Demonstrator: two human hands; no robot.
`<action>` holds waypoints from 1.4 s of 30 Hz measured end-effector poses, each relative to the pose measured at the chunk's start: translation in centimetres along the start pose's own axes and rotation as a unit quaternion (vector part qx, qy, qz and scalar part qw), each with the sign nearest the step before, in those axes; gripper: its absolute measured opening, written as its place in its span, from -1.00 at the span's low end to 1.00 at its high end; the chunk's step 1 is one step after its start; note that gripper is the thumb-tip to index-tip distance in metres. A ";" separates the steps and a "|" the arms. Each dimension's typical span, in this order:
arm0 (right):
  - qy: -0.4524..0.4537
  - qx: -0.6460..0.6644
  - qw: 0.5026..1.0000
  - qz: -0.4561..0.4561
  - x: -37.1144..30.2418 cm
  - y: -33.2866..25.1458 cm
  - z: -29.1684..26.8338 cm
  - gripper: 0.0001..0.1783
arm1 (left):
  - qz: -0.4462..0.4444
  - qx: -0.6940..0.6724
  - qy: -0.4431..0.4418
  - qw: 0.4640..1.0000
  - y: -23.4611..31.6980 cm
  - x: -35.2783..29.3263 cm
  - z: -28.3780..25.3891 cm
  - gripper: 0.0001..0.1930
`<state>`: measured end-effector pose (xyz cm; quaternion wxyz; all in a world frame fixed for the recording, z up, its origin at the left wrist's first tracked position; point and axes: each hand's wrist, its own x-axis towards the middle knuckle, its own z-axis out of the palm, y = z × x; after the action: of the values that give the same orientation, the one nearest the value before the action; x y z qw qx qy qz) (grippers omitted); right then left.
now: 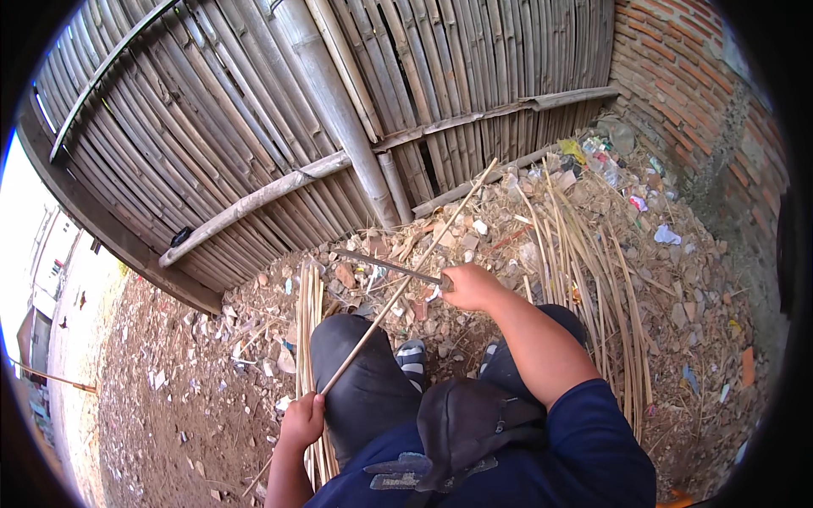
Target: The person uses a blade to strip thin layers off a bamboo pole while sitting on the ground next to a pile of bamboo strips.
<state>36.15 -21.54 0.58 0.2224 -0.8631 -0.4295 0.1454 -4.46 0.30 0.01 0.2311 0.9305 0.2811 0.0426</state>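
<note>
My left hand is closed around the lower part of a long, thin bamboo strip. The strip slants up and away over my left knee, and its far end rises toward the bamboo wall. In my right hand is the handle of a long knife, fingers wrapped round it. Its dark, narrow blade points left and crosses the strip ahead of my knees; whether the two touch I cannot tell. More pale strips lie in a bundle beside my left leg and in a larger, spread pile to my right.
A bamboo wall with a thick slanted pole stands ahead. The brick wall closes the right side. Stones and litter cover the dirt ground. My sandalled feet are between the strip piles.
</note>
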 end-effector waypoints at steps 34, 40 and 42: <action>0.014 0.049 0.999 -0.006 -0.1 -0.6 -0.1 -0.52 | 0.004 -0.003 0.026 1.000 -0.2 0.3 1.0 -0.57; 0.002 0.040 0.999 -0.001 -0.1 -0.8 -0.2 -0.50 | 0.008 -0.005 0.027 1.000 -0.3 0.5 1.0 -0.57; -0.013 0.041 0.999 0.003 -0.2 -1.1 -0.4 -0.51 | 0.011 -0.008 0.030 0.999 -0.6 0.6 1.2 -0.57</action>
<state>35.50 -21.22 1.52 0.2513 -0.8526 -0.4236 0.1747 -4.02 0.56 -1.31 0.2295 0.9298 0.2775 0.0757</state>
